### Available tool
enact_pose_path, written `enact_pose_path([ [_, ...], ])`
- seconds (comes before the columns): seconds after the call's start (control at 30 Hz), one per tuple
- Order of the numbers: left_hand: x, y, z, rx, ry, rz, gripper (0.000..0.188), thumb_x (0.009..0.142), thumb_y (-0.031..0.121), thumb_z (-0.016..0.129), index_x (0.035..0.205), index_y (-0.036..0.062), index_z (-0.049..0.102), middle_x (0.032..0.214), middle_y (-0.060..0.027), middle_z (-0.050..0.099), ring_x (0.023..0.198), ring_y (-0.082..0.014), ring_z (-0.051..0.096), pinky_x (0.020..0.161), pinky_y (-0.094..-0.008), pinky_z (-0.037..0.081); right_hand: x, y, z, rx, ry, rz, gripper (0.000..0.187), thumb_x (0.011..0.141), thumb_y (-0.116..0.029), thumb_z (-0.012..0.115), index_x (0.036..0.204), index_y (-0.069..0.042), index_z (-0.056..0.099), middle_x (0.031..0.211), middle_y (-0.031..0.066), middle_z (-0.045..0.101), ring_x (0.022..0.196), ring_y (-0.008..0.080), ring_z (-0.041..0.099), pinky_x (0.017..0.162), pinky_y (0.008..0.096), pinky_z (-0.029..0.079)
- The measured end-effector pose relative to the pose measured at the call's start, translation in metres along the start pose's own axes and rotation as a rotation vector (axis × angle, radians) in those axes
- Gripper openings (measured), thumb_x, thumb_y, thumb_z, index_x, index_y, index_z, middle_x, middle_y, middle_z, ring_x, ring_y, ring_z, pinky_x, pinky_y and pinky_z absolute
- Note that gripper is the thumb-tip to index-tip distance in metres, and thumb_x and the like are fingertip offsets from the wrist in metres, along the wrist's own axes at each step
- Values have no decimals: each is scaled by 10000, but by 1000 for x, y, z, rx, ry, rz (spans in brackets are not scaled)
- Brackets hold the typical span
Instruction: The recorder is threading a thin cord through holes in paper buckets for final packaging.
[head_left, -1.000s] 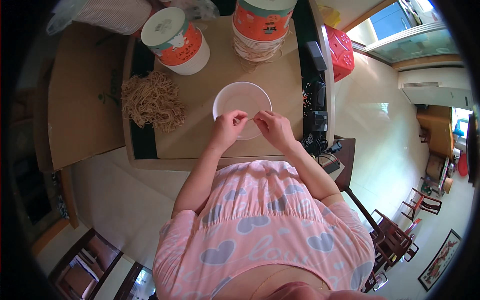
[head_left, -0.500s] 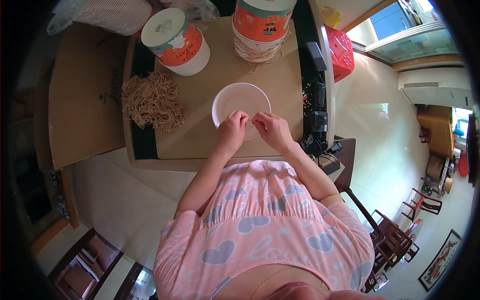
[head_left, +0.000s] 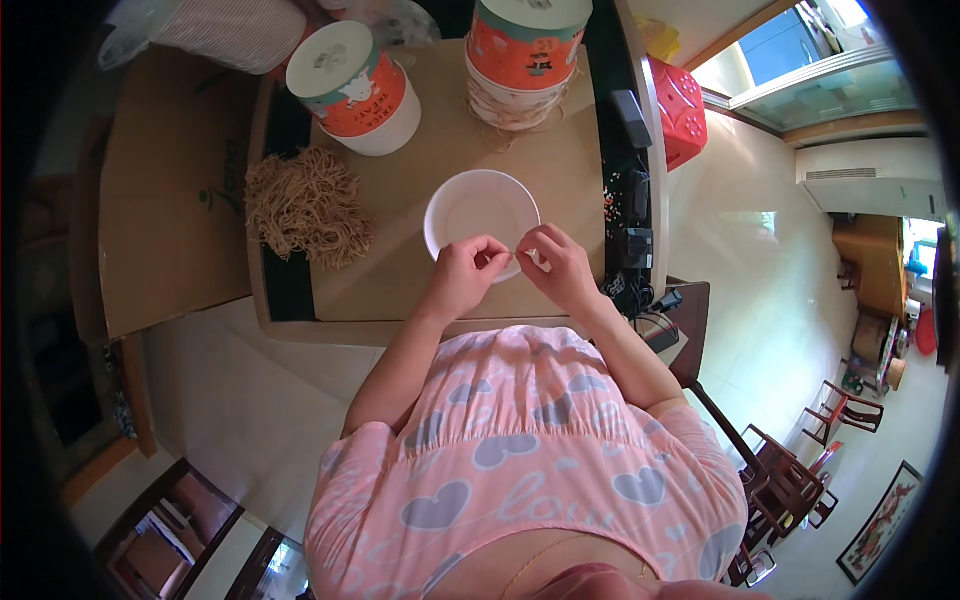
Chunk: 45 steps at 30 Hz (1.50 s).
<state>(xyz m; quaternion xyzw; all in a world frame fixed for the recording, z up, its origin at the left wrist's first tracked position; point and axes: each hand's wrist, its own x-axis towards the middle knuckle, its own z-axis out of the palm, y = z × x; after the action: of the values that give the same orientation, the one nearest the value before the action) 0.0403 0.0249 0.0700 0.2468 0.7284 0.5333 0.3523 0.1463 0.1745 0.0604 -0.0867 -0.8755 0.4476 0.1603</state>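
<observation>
A white round tub (head_left: 478, 205) stands on a cardboard sheet in front of me, its mouth facing up. Over its near rim my left hand (head_left: 468, 272) has thumb and forefinger pinched together. Close beside it, my right hand (head_left: 558, 268) pinches in the same way, its fingertips almost meeting those of the left. Whatever thin piece lies between the fingertips is too small to make out. Left of the tub lies a tangled heap of tan cords (head_left: 308, 208).
Orange-and-white paper tubs (head_left: 365, 95) stand at the back left. Another stack of tubs (head_left: 522, 60) at the back has loose cords round its lower part. Black power adapters (head_left: 635, 245) and cables line the right edge. A large cardboard box (head_left: 170, 200) is at left, a red stool (head_left: 678, 112) at right.
Both hands have come slightly nearer to me and moved a little apart at the fingertips. More of the tub's inside shows now. Both hands stay pinched.
</observation>
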Motion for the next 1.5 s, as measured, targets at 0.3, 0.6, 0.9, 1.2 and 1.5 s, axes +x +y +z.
enact_pose_path([
  [0.3,-29,30,6,-184,-244,-114,82,866,81,646,876,0,649,769,16,628,689,-29,545,641,-194,454,-22,33,8,12,39,134,99,766,11,658,845,-31,616,859,88,589,673,198,585,594,287,492],
  [0.6,-28,28,20,-463,-245,-116,80,904,85,601,905,9,627,811,-4,644,670,-31,560,529,-169,411,-32,46,18,250,54,374,359,771,-55,696,1087,-53,526,862,96,582,695,182,595,606,281,493],
  [0.9,-10,29,13,-608,-187,-65,84,947,118,521,980,51,559,1151,-117,634,749,-96,626,469,-177,411,-24,37,50,378,162,313,489,826,-80,638,1233,-41,369,740,94,560,647,189,583,611,292,485],
  [1.2,2,7,-56,-948,87,-192,82,947,150,521,984,90,563,1076,-117,661,752,-112,626,467,-178,397,6,27,28,112,106,314,252,827,-23,549,1075,-70,561,717,99,527,601,187,532,571,311,450],
  [1.5,-26,-17,-74,-976,-47,-290,209,933,129,549,1104,18,596,712,-28,601,549,-89,525,452,-215,375,98,61,19,-379,-69,-117,159,819,-83,585,949,-129,663,850,96,590,853,309,577,742,426,485],
])
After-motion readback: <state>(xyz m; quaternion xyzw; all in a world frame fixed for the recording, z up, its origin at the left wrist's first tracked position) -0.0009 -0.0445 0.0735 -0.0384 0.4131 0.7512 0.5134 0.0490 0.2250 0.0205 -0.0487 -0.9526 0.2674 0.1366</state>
